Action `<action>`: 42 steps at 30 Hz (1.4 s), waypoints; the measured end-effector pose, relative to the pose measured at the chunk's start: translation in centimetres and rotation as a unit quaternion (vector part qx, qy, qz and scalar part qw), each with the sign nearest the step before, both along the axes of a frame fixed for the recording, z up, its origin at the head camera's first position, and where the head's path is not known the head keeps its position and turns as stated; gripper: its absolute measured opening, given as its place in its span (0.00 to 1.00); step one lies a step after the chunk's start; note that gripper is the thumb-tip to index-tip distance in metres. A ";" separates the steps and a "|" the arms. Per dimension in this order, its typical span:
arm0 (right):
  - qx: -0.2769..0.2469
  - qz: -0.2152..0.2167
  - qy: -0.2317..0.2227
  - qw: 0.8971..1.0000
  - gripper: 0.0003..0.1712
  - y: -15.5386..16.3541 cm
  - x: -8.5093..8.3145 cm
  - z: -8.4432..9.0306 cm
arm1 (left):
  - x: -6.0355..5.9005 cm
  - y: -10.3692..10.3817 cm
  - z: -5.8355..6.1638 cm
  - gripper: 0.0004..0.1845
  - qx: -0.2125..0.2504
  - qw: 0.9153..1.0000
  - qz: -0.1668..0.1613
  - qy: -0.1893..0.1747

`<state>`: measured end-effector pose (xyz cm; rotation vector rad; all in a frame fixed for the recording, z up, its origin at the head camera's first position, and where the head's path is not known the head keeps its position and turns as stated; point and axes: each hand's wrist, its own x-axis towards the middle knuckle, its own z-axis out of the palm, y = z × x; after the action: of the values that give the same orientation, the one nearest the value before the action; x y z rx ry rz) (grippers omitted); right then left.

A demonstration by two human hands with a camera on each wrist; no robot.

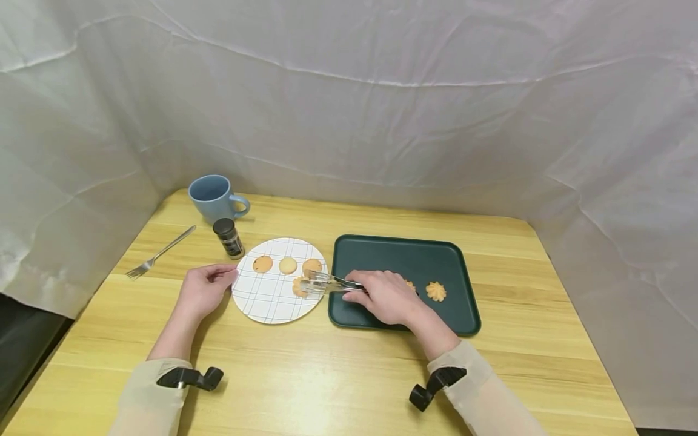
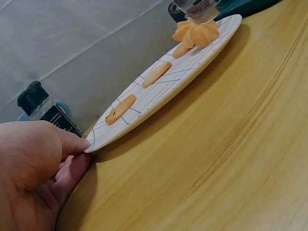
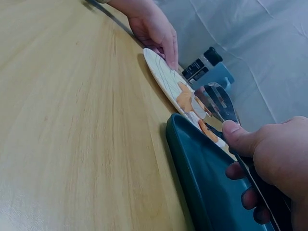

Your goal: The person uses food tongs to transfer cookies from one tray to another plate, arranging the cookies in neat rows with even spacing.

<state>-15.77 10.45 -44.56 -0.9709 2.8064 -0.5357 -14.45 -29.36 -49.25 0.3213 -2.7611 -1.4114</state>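
My left hand [image 1: 203, 290] pinches the left rim of a round white plate [image 1: 267, 306] with blue lines, thumb on top and fingers below. Three round cookies [image 1: 288, 265] lie in a row across the plate's far half. In my right hand [image 1: 389, 297] are metal tongs [image 1: 327, 284], gripped over the tray and pointing left. Their tips are at a flower-shaped cookie [image 2: 196, 33] on the plate's right side, in front of the rightmost round cookie. On the dark green tray [image 1: 376, 247] sits another flower-shaped cookie [image 1: 435, 291]; a further one [image 1: 409, 284] is partly hidden behind my right hand.
Behind the plate stands a black-capped spice jar [image 1: 229, 238], with a blue mug [image 1: 214, 198] farther back. A fork [image 1: 161, 252] lies at the left of the wooden table [image 1: 305, 375]. Grey cloth [image 1: 382, 133] hangs around the back and sides.
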 end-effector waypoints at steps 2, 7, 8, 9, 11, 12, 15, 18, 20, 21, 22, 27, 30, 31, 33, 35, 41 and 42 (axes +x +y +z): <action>0.005 -0.001 0.003 1.000 0.27 0.1 0.0 0.1 | 0.0 0.0 0.0 0.20 -0.001 1.000 0.000 0.001; 0.014 -0.001 0.004 1.000 0.26 0.5 0.1 0.3 | 0.0 -0.1 0.0 0.20 -0.005 1.000 0.000 0.004; 0.015 0.000 0.003 1.000 0.27 0.5 0.1 0.3 | 0.0 -0.1 0.0 0.20 -0.006 1.000 0.000 0.004; 0.015 0.000 0.001 1.000 0.27 0.6 0.1 0.3 | 0.0 -0.1 0.0 0.20 -0.006 1.000 0.000 0.004; 0.016 -0.001 0.001 1.000 0.28 0.7 0.1 0.4 | 0.0 0.0 0.0 0.20 -0.005 1.000 0.000 0.003; 0.018 -0.002 0.001 1.000 0.28 0.8 0.2 0.4 | 0.0 0.0 0.0 0.20 -0.004 1.000 0.000 0.003; 0.018 -0.004 0.004 1.000 0.28 1.0 0.2 0.5 | 0.0 0.0 0.0 0.20 -0.003 1.000 0.001 0.002; 0.021 -0.008 0.008 1.000 0.29 1.4 0.2 0.7 | 0.0 0.1 0.0 0.20 -0.001 1.000 0.002 0.002; 0.021 -0.012 0.010 1.000 0.31 1.7 0.2 0.9 | 0.0 0.1 0.1 0.20 -0.001 1.000 0.002 0.001; 0.024 -0.015 0.011 1.000 0.32 1.9 0.2 0.9 | 0.0 0.1 0.1 0.20 -0.002 1.000 0.002 0.001; 0.026 -0.017 0.011 0.999 0.33 2.1 0.3 1.0 | 0.0 0.1 0.1 0.20 -0.003 1.000 0.002 0.000; 0.027 -0.038 0.004 0.999 0.36 3.2 0.5 1.1 | 0.0 0.2 0.2 0.21 -0.004 1.000 0.002 -0.002; 0.023 -0.050 0.001 0.998 0.37 4.0 0.7 1.2 | 0.0 0.2 0.2 0.21 -0.001 1.000 0.003 -0.004; 0.021 -0.053 0.003 0.998 0.37 4.2 0.8 1.3 | 0.1 0.2 0.3 0.21 0.000 1.000 0.004 -0.005; 0.014 -0.057 0.007 0.998 0.37 4.7 0.8 1.3 | 0.1 0.2 0.3 0.21 0.002 1.000 0.004 -0.006; 0.005 -0.062 0.012 0.998 0.37 5.2 0.9 1.4 | 0.1 0.3 0.3 0.21 0.002 1.000 0.004 -0.007; -0.019 -0.076 0.016 0.997 0.37 6.8 1.2 1.7 | 0.2 0.3 0.4 0.21 -0.005 1.000 0.002 -0.004; -0.023 -0.078 0.015 0.997 0.37 7.0 1.3 1.7 | 0.2 0.3 0.4 0.21 -0.006 1.000 0.002 -0.004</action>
<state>-14.51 17.47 -42.84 -0.7765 2.9251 -0.6104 -14.24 -29.03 -48.81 0.3318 -2.7720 -1.3950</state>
